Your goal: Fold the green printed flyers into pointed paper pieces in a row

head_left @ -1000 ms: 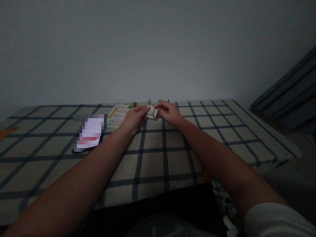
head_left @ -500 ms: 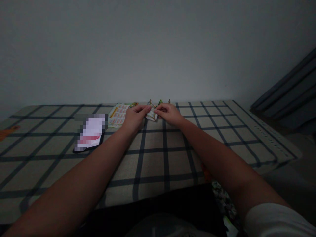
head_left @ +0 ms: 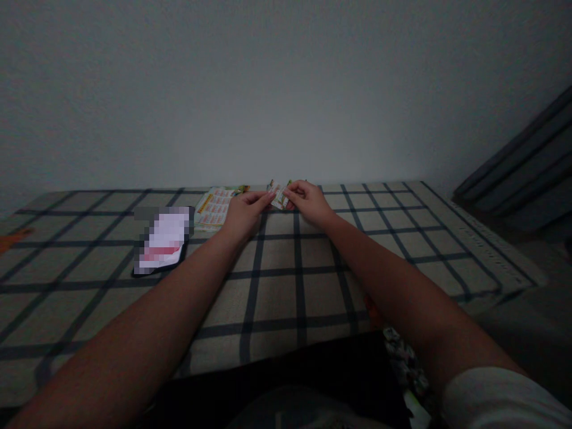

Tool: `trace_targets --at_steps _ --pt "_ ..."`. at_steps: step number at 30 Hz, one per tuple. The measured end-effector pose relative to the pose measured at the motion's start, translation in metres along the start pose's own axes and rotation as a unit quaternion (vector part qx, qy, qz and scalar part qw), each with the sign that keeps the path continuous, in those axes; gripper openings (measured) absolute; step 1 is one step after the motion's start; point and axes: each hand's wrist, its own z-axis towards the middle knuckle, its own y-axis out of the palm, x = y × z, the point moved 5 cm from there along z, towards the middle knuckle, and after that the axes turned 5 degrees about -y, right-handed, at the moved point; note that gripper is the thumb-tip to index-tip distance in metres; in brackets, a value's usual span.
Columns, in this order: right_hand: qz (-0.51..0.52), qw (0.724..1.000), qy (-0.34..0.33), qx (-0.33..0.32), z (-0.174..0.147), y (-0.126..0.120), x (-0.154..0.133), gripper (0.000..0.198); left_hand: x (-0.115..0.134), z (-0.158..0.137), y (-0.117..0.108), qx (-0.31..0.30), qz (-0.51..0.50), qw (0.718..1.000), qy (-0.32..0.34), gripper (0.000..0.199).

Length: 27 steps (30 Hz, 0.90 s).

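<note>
Between my two hands is a small printed piece (head_left: 279,196), pale with green bits, like a card or a little packet; which of these I cannot tell. My left hand (head_left: 245,213) pinches its left side between thumb and fingers. On its right side, the fingers of my right hand (head_left: 309,202) are closed in a pinch as well. Just left of my left hand lies a printed sheet (head_left: 211,208) with rows of small pictures and a yellow strip. Other small green-and-brown bits show behind my hands, mostly hidden.
A phone (head_left: 163,241) with a lit, blurred screen lies left of my left forearm. The checked cloth (head_left: 277,298) covers the table up to the grey wall (head_left: 286,89). Dark folded fabric (head_left: 527,173) hangs at the right. Something orange (head_left: 15,239) shows at the left edge.
The small piece has tilted and risen slightly away from me between my fingers. My right hand has turned and lifted a little; my left hand has barely moved.
</note>
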Motion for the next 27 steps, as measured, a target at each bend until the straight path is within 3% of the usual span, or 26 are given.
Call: trace_targets --at_steps 10,17,27 --pt "0.054 0.994 0.073 -0.067 -0.005 0.008 -0.001 0.022 0.017 -0.003 -0.011 0.049 0.136 0.986 0.082 0.032" --pt "0.057 0.994 0.081 -0.05 -0.003 0.005 0.002 0.017 0.005 -0.001 -0.001 -0.024 0.065 0.997 0.025 0.038" --pt "0.048 0.991 0.092 -0.088 -0.003 0.004 0.004 0.017 0.008 -0.005 0.0 -0.035 0.075 0.997 0.005 0.04"
